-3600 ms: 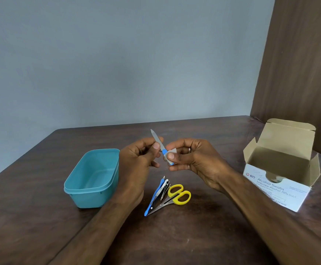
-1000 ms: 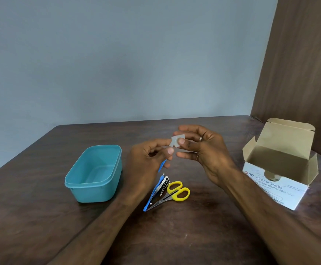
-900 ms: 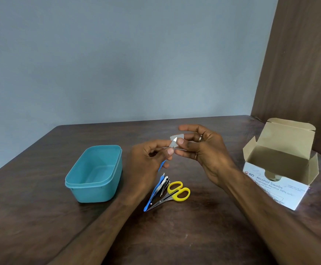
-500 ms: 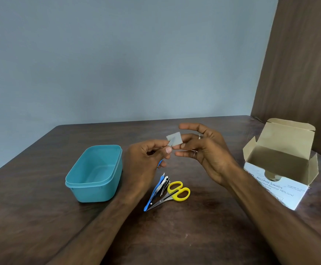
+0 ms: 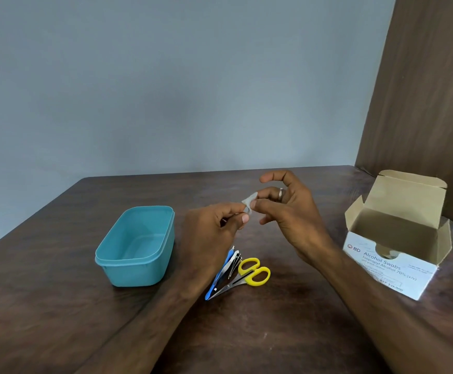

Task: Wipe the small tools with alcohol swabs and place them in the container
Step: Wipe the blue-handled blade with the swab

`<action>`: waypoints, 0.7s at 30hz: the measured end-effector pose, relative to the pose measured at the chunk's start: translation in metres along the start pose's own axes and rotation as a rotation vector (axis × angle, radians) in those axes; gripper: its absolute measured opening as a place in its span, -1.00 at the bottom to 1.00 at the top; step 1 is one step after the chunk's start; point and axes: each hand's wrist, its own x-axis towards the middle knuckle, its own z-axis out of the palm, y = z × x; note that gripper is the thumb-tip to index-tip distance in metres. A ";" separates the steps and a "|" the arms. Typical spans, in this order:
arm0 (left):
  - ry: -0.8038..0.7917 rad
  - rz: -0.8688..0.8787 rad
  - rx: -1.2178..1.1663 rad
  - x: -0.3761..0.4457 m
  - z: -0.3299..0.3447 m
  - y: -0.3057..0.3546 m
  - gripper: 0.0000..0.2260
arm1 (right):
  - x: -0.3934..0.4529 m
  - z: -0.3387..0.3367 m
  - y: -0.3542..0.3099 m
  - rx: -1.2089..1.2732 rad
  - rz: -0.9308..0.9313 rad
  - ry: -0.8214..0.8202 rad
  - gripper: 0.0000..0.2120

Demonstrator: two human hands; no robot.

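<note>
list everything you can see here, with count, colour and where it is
container: 1, teal, open, on the table left of the hands
alcohol swab: 1, pale grey, pinched between both hands
small tool: 1, mostly hidden in the left hand
scissors: 1, yellow handles, on the table below the hands
blue-handled tools: a small pile, count unclear, touching the scissors
alcohol swab box: 1, white and brown, flaps open, right side
table: 1, dark wood
left hand: grips the tool
right hand: pinches the swab, wears a ring

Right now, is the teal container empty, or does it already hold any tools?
Empty. The teal container shows only its bare floor; the scissors and other tools lie on the table beside it.
</note>
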 end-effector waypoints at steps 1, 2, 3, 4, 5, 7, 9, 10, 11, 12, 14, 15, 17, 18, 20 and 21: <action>0.001 -0.018 -0.021 0.000 0.000 0.000 -0.84 | -0.001 0.002 0.000 0.032 0.011 0.017 -0.65; 0.006 -0.036 -0.042 0.000 0.000 0.001 -0.84 | -0.001 0.003 0.001 0.075 0.030 0.035 -0.65; 0.014 -0.050 -0.058 0.000 0.000 0.001 -0.84 | -0.002 0.005 0.002 0.117 0.050 0.048 -0.64; 0.024 -0.061 -0.068 0.000 0.000 0.001 -0.85 | -0.002 0.005 0.003 0.144 0.069 0.056 -0.64; 0.031 -0.069 -0.075 0.001 0.000 0.000 -0.85 | -0.001 0.005 0.003 0.145 0.080 0.055 -0.64; 0.020 -0.078 -0.066 0.001 -0.002 -0.001 -0.86 | 0.000 0.002 0.003 0.048 0.053 0.018 -0.63; -0.015 -0.046 -0.005 0.001 -0.002 -0.001 -0.87 | 0.001 -0.002 0.002 -0.064 -0.003 -0.032 -0.62; -0.025 -0.022 0.025 0.000 -0.002 -0.001 -0.87 | 0.002 -0.003 0.002 -0.078 -0.019 -0.042 -0.62; -0.030 -0.009 0.037 0.000 -0.002 0.000 -0.86 | 0.002 -0.003 0.002 -0.068 -0.026 -0.038 -0.63; -0.030 -0.010 0.038 0.000 -0.003 0.001 -0.85 | 0.002 -0.003 0.003 -0.053 -0.025 -0.023 -0.64; -0.029 -0.023 0.047 0.001 -0.002 0.001 -0.81 | 0.003 -0.002 0.005 -0.025 -0.013 0.030 -0.68; -0.035 -0.030 0.059 0.001 -0.002 0.000 -0.80 | 0.003 -0.003 0.005 -0.003 -0.001 0.056 -0.69; -0.046 -0.045 0.073 0.001 -0.002 -0.001 -0.79 | 0.003 -0.004 0.004 0.048 0.037 0.067 -0.74; -0.049 -0.053 0.076 0.000 -0.002 0.000 -0.79 | 0.002 -0.004 0.003 0.079 0.058 0.049 -0.76; -0.055 -0.065 0.082 0.000 -0.002 0.000 -0.81 | 0.001 -0.004 0.002 0.137 0.095 0.010 -0.82; -0.057 -0.074 0.074 0.000 -0.002 -0.001 -0.81 | 0.000 -0.003 0.002 0.151 0.103 0.007 -0.84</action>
